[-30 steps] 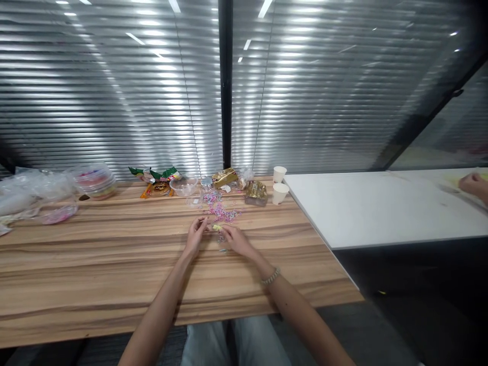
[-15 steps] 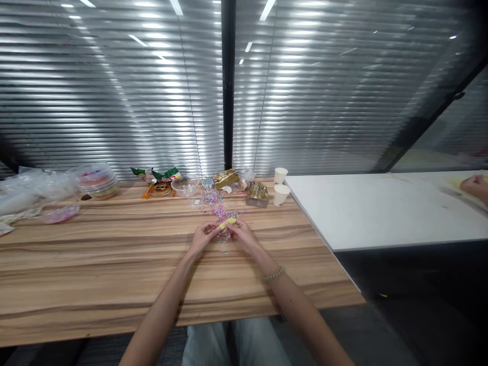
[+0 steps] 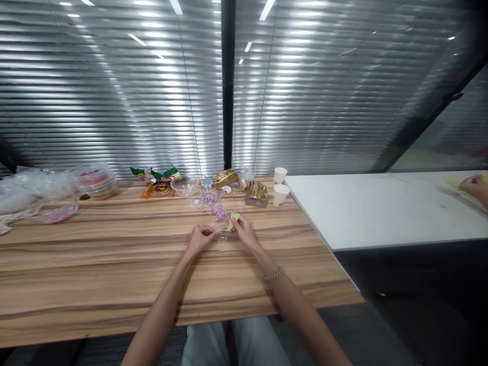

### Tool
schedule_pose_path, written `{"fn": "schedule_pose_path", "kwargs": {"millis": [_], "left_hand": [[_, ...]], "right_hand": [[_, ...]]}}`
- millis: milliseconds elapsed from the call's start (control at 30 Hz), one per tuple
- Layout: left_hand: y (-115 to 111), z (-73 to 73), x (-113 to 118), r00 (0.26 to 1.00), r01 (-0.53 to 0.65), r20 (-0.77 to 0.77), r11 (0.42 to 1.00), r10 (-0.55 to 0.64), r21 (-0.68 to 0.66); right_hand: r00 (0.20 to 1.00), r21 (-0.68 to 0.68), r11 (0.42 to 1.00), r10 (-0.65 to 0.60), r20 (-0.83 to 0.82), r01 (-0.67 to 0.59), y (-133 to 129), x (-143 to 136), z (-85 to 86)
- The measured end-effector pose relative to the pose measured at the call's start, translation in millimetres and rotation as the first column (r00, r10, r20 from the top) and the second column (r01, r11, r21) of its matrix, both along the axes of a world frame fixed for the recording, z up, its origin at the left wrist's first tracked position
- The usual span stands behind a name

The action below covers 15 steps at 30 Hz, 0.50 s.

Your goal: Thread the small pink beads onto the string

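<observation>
My right hand (image 3: 243,230) is closed on a small yellow piece (image 3: 233,221), which stands tilted between thumb and fingers. To its left, my left hand (image 3: 201,239) has thumb and fingertips pinched together; whatever it holds, if anything, is too small to name. Pink, purple and pale beads (image 3: 220,212) lie scattered just beyond the hands. A few small pale pieces (image 3: 223,250) rest on the wooden table (image 3: 114,264) between my forearms. Behind the beads stands a small clear jar (image 3: 208,185).
Clear bowl (image 3: 185,187), snack packets (image 3: 158,176), gold wrappers (image 3: 256,193) and two paper cups (image 3: 281,194) line the back. Stacked containers (image 3: 95,180) and plastic bags (image 3: 34,188) are left. Another person's hand (image 3: 473,187) is over the white table (image 3: 377,213).
My left hand has come away from the yellow piece and moved slightly left. The yellow piece, now in my right hand alone, has turned more upright and shifted a little right.
</observation>
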<state>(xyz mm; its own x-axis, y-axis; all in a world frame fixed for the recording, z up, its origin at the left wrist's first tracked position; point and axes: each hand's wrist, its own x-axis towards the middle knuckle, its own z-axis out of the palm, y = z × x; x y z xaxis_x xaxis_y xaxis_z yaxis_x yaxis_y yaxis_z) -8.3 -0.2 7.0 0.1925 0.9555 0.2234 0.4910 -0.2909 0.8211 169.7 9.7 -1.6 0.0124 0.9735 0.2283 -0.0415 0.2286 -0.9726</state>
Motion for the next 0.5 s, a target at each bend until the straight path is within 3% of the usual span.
{"fn": "schedule_pose_path", "kwargs": {"millis": [233,500], "left_hand": [[-0.2,-12.5,1.1,0.967,0.033,-0.255,0.995,-0.009,0.092],[-1.2,-11.1,4.9,0.972,0.095,-0.223,0.990,-0.070,0.102]], "right_hand": [[0.994,0.064,0.998,-0.003,0.114,-0.005,-1.4,-1.4,-2.0],[0.954,0.040,0.998,0.026,0.298,-0.039,-1.8,-1.0,-6.5]]}}
